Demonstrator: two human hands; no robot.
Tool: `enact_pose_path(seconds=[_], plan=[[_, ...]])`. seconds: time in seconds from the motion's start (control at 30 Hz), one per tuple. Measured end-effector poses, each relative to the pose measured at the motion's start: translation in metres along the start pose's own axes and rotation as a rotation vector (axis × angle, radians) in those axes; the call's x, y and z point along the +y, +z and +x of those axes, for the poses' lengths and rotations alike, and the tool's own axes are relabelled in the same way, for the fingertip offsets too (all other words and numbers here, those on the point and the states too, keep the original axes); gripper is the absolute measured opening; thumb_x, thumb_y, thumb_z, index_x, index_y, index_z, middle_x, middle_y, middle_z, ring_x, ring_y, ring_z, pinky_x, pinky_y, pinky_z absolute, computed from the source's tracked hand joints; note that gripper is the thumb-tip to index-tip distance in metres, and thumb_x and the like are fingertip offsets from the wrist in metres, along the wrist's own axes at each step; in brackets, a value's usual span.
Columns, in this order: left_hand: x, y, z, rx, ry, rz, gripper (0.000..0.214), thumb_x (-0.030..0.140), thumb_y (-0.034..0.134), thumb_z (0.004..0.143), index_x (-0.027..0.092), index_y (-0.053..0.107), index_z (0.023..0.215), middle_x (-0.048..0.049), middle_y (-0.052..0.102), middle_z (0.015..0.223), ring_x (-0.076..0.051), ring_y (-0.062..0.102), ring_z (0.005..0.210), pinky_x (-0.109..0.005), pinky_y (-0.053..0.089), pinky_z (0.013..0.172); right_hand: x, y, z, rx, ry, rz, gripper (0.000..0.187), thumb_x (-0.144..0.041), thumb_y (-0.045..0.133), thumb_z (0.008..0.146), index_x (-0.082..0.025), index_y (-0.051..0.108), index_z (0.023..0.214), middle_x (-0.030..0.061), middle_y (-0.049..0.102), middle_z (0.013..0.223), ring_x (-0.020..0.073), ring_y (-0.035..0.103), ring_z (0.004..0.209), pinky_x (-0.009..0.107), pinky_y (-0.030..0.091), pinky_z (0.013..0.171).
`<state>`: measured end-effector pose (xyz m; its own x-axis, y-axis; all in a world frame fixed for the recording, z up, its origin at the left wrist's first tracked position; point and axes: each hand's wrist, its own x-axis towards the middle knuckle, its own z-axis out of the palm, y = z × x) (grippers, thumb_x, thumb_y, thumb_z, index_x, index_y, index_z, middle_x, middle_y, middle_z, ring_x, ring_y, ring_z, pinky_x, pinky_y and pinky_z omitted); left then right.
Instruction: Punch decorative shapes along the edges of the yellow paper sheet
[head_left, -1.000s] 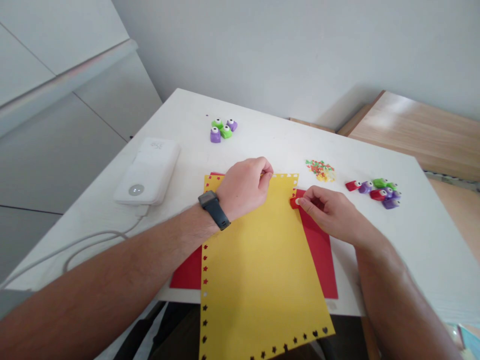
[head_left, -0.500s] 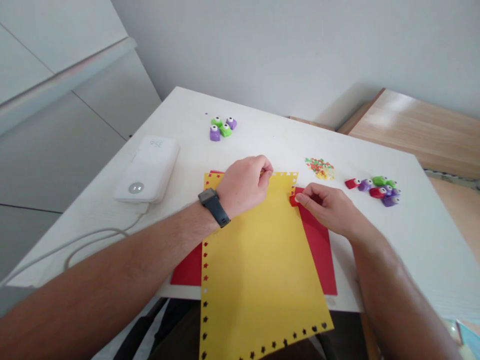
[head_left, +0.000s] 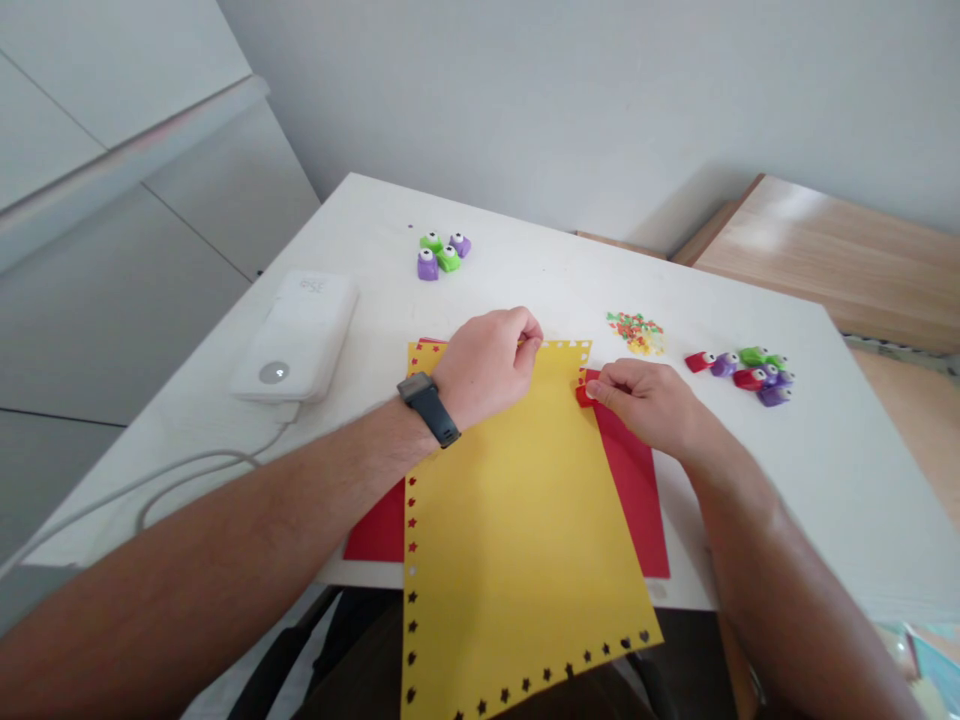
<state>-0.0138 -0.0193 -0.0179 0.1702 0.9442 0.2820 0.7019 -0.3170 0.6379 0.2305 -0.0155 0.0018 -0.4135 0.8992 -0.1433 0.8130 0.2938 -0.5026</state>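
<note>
A yellow sheet of paper [head_left: 517, 530] with small shapes punched along its edges lies over a red sheet [head_left: 637, 480] on the white table [head_left: 360, 240]. My left hand [head_left: 487, 365], with a dark watch on the wrist, pinches the yellow sheet's far edge. My right hand [head_left: 645, 400] is closed on a small red paper punch [head_left: 584, 394] set on the sheet's right edge near the far corner.
Several red, purple and green punches [head_left: 746, 372] lie at the right, with a heap of paper confetti [head_left: 637, 333] beside them. Three more punches [head_left: 439, 254] sit at the far side. A white device [head_left: 296, 335] with a cable lies at the left. A wooden surface [head_left: 847, 260] adjoins the table.
My right hand and the red punch have slid slightly toward the sheet's far corner. The view has shifted a little; my left hand keeps its grip.
</note>
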Motion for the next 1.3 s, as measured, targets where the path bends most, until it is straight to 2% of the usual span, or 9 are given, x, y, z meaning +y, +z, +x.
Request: enact_pose_path(seconds=[0.13, 0.33, 0.5, 0.8, 0.97, 1.1, 1.3], plan=[[-0.001, 0.0, 0.0, 0.008, 0.01, 0.006, 0.012, 0.021, 0.058, 0.096, 0.02, 0.07, 0.095, -0.0054, 0.08, 0.097, -0.025, 0.072, 0.089, -0.038, 0.052, 0.08, -0.003, -0.003, 0.002, -0.032, -0.032, -0.063, 0.038, -0.041, 0.055, 0.099, -0.022, 0.057, 0.066, 0.0011, 0.06, 0.071, 0.0175, 0.054, 0.07, 0.034, 0.036, 0.068], [-0.002, 0.002, 0.0, -0.004, 0.017, 0.005, 0.014, 0.021, 0.057, 0.096, 0.02, 0.07, 0.096, -0.006, 0.08, 0.099, -0.024, 0.073, 0.091, -0.038, 0.053, 0.082, -0.006, -0.011, 0.005, -0.124, 0.049, -0.011, 0.036, -0.044, 0.055, 0.098, -0.023, 0.073, 0.075, -0.0006, 0.063, 0.064, 0.0173, 0.054, 0.063, 0.033, 0.037, 0.062], [-0.004, 0.004, -0.001, -0.005, 0.019, 0.011, 0.014, 0.022, 0.056, 0.096, 0.02, 0.07, 0.097, -0.0065, 0.08, 0.1, -0.025, 0.073, 0.092, -0.038, 0.054, 0.083, -0.009, -0.017, 0.009, -0.204, 0.075, -0.023, 0.034, -0.044, 0.057, 0.097, -0.024, 0.08, 0.081, 0.0001, 0.071, 0.068, 0.0193, 0.06, 0.067, 0.033, 0.043, 0.066], [-0.004, 0.004, 0.0, -0.006, 0.02, -0.003, 0.014, 0.023, 0.057, 0.097, 0.02, 0.071, 0.097, -0.0071, 0.08, 0.101, -0.026, 0.074, 0.092, -0.039, 0.054, 0.084, -0.013, -0.02, 0.015, -0.247, 0.056, -0.117, 0.035, -0.043, 0.058, 0.096, -0.026, 0.079, 0.075, 0.0008, 0.067, 0.064, 0.0186, 0.058, 0.062, 0.032, 0.039, 0.061], [-0.004, 0.004, 0.0, -0.007, 0.025, -0.001, 0.015, 0.024, 0.057, 0.097, 0.02, 0.071, 0.097, -0.0071, 0.08, 0.1, -0.026, 0.073, 0.092, -0.039, 0.054, 0.084, -0.009, -0.019, 0.018, -0.283, 0.028, -0.153, 0.038, -0.044, 0.055, 0.099, -0.026, 0.075, 0.072, 0.0011, 0.065, 0.063, 0.0184, 0.058, 0.062, 0.033, 0.038, 0.064], [-0.004, 0.004, 0.0, -0.008, 0.023, 0.003, 0.015, 0.024, 0.057, 0.097, 0.019, 0.071, 0.096, -0.0071, 0.08, 0.099, -0.026, 0.073, 0.09, -0.039, 0.054, 0.082, -0.013, -0.021, 0.022, -0.305, 0.003, -0.272, 0.043, -0.044, 0.055, 0.1, -0.024, 0.073, 0.066, 0.004, 0.067, 0.066, 0.0187, 0.057, 0.063, 0.033, 0.036, 0.064], [-0.003, 0.005, 0.0, -0.012, 0.013, 0.013, 0.014, 0.023, 0.057, 0.096, 0.019, 0.071, 0.096, -0.0066, 0.08, 0.1, -0.025, 0.073, 0.091, -0.039, 0.054, 0.083, -0.026, -0.03, 0.028, -0.462, 0.026, -0.401, 0.048, -0.044, 0.043, 0.105, -0.021, 0.08, 0.086, 0.0046, 0.071, 0.071, 0.0182, 0.061, 0.066, 0.031, 0.039, 0.065]])
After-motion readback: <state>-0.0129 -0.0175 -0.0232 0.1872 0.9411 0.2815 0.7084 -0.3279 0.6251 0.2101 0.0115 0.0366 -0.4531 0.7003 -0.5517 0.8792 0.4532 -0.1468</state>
